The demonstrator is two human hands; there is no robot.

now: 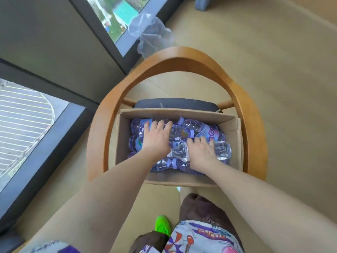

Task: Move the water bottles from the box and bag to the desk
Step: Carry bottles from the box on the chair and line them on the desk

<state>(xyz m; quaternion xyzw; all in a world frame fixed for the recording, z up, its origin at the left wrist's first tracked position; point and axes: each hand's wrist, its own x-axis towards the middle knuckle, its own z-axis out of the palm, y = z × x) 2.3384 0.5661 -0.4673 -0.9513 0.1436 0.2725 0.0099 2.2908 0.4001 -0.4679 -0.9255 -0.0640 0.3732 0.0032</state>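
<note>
i judge the full bottles [200,132] heavy and slick, so my left hand [157,138] and right hand [201,152], spread flat, should grip mid-body.

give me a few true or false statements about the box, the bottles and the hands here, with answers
1. The box sits on a chair. True.
2. The box is empty. False: it holds many bottles lying on their sides.
3. Both hands are inside the box, on bottles. True: the left hand rests on bottles at the left, the right hand on a clear bottle.
4. The bottles have red caps. False: the caps that show are purple-blue.
5. A plastic bag lies on the floor beyond the chair. True.
6. The right hand holds a bottle up above the box. False: it is down among the bottles.
</note>
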